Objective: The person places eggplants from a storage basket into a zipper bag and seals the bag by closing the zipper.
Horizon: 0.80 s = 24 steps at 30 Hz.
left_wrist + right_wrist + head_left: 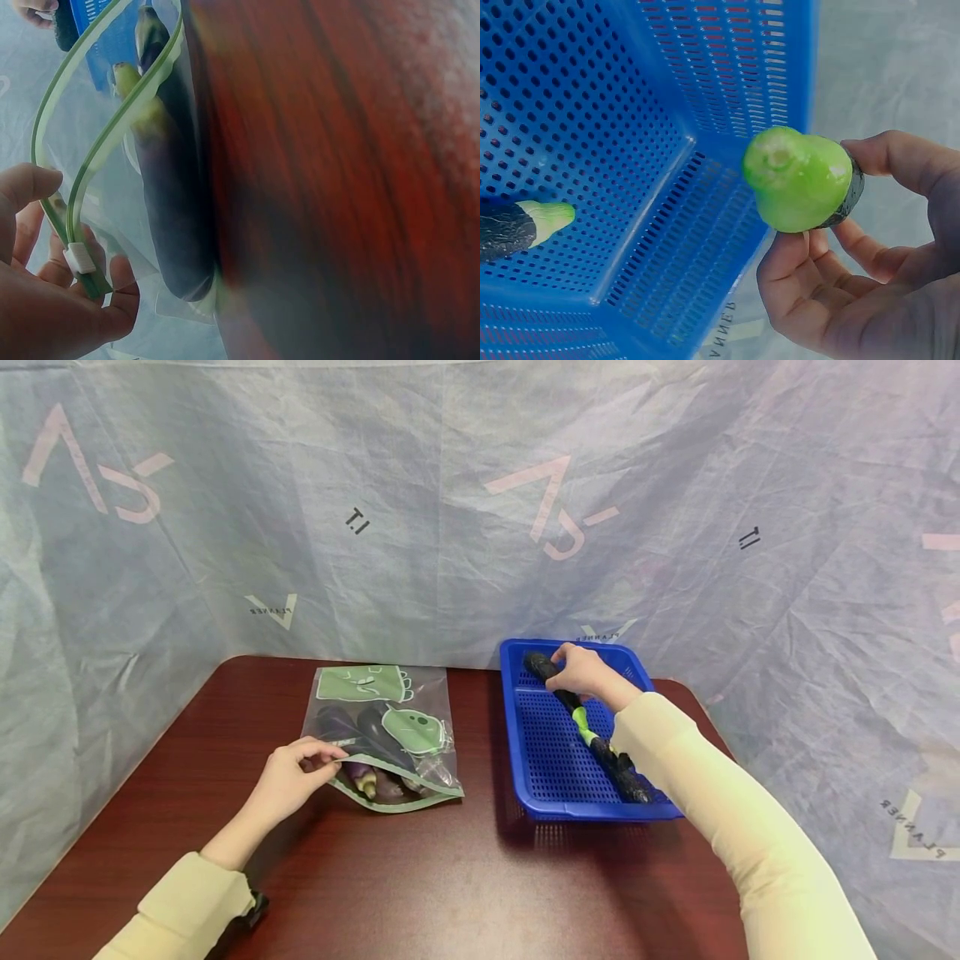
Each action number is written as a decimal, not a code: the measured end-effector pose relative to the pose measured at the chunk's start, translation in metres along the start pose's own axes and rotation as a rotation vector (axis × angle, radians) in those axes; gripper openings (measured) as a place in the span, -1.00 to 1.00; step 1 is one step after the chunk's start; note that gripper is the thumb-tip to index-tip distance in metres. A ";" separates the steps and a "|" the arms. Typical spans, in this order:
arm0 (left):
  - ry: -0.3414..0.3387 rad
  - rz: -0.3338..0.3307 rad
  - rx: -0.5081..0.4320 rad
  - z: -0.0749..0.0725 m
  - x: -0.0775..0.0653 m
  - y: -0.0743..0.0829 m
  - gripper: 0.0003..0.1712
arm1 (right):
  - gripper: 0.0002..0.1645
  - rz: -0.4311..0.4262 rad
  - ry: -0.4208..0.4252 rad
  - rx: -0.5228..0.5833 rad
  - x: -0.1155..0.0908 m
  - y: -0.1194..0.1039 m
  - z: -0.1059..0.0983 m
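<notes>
My left hand (294, 779) grips the corner of a clear zip bag (442, 681) by its green-edged mouth. In the left wrist view, fingers curl around the white slider (79, 258) and the mouth gapes. Several purple eggplants (380, 735) lie inside the bag, stem ends (127, 79) toward the opening. Over the blue basket (510, 727), my right hand (587, 675) grips a dark eggplant (538, 665) with a bright green stem end (799, 180). Thumb and fingers wrap around its dark body in the right wrist view. Another dark, green-ended eggplant (618, 770) lies on the basket floor.
The bag and basket stand side by side on a reddish-brown wooden table (420, 877), the basket on the right. A grey printed cloth (442, 527) hangs behind the table and along both sides. The basket has raised, slotted walls (712, 67).
</notes>
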<state>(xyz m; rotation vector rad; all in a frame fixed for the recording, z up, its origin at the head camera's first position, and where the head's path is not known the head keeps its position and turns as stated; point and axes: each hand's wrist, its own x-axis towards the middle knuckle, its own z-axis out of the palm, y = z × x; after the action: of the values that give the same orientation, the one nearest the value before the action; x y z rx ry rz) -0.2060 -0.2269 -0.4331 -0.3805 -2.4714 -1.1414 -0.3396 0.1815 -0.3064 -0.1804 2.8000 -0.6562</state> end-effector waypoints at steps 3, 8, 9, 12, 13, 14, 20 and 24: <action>0.002 0.002 -0.005 0.000 0.000 0.001 -0.78 | -0.35 -0.015 0.000 -0.003 -0.003 -0.003 -0.002; 0.004 0.009 -0.005 0.001 0.001 0.001 -0.78 | -0.36 -0.048 0.006 -0.015 -0.010 -0.011 -0.009; 0.004 0.010 -0.006 0.001 0.001 0.001 -0.78 | -0.36 -0.054 0.009 -0.022 -0.012 -0.014 -0.010; 0.003 0.010 -0.004 0.001 0.002 0.001 -0.77 | -0.36 -0.072 0.020 -0.044 -0.016 -0.020 -0.015; 0.003 0.009 -0.002 0.001 0.002 0.001 -0.77 | -0.37 -0.080 0.023 -0.050 -0.018 -0.022 -0.017; 0.003 0.009 0.000 0.001 0.002 0.002 -0.77 | -0.37 -0.085 0.029 -0.059 -0.019 -0.024 -0.018; 0.000 0.010 0.002 0.001 0.001 0.004 -0.78 | -0.39 -0.124 0.054 -0.066 -0.031 -0.035 -0.026; -0.001 0.009 0.002 0.001 0.001 0.004 -0.78 | -0.41 -0.151 0.077 -0.080 -0.037 -0.042 -0.029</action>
<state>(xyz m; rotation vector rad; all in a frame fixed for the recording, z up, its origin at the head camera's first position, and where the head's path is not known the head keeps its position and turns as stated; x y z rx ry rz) -0.2057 -0.2232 -0.4305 -0.3916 -2.4691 -1.1347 -0.3097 0.1631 -0.2542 -0.3933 2.9099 -0.5961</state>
